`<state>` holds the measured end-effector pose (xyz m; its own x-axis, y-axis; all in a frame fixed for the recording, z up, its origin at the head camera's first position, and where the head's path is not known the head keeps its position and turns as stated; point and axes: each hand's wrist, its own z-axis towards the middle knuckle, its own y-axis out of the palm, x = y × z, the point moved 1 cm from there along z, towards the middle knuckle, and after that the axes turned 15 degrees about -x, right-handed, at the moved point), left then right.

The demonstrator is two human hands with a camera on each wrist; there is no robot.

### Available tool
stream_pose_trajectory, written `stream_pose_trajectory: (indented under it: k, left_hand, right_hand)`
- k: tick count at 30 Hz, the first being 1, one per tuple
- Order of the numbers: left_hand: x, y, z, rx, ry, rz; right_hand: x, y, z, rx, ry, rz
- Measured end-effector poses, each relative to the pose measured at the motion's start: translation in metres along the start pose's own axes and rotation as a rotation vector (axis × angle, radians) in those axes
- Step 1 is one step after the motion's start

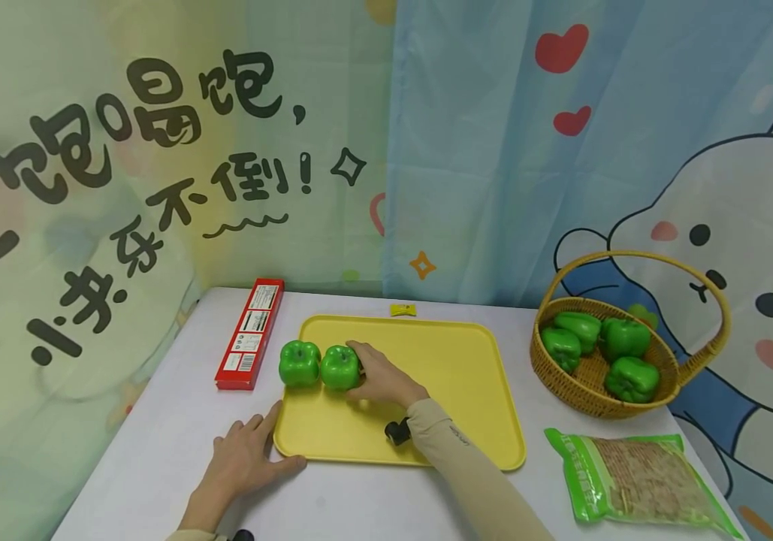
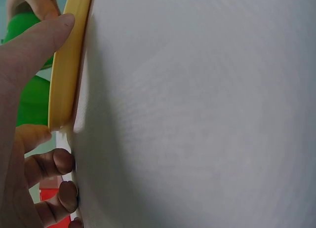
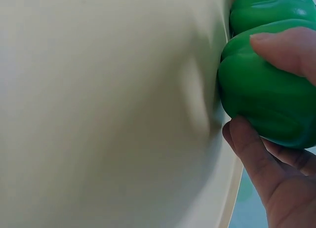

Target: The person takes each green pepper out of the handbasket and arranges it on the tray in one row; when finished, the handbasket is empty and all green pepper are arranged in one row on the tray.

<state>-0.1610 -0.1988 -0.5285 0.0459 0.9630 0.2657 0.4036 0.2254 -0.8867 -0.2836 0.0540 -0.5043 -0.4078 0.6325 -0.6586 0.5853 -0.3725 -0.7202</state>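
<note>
Two green bell peppers stand side by side at the left end of a yellow tray. My right hand holds the right-hand bell pepper with thumb and fingers around its side. The left-hand bell pepper is beside it, at the tray's left edge. In the right wrist view, the held bell pepper rests low on the tray surface. My left hand lies at the tray's near left corner, its fingers spread. Its thumb touches the tray's rim in the left wrist view.
A wicker basket with several green peppers stands at the right. In front of it lies a green-edged plastic bag of brownish food. A long red box is left of the tray, and a small yellow packet lies behind it.
</note>
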Motion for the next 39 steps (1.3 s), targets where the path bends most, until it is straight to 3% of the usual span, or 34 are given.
stream_pose_trajectory:
  k: [16,26,33,39]
  left_hand:
    - [0.005,0.002,0.003,-0.020,-0.008,-0.005]
    - [0.007,0.000,0.002,0.002,0.010,0.009]
    - [0.007,-0.001,0.002,-0.008,0.006,0.011]
    - [0.002,0.000,0.000,-0.021,-0.010,0.002]
  right_hand:
    - [0.001,-0.003,-0.002,-0.030,0.020,0.017]
    - [0.007,-0.005,-0.004,-0.035,0.036,0.020]
    - [0.020,-0.009,-0.015,-0.039,0.025,0.026]
    - [0.021,-0.023,-0.030,-0.035,0.068,0.009]
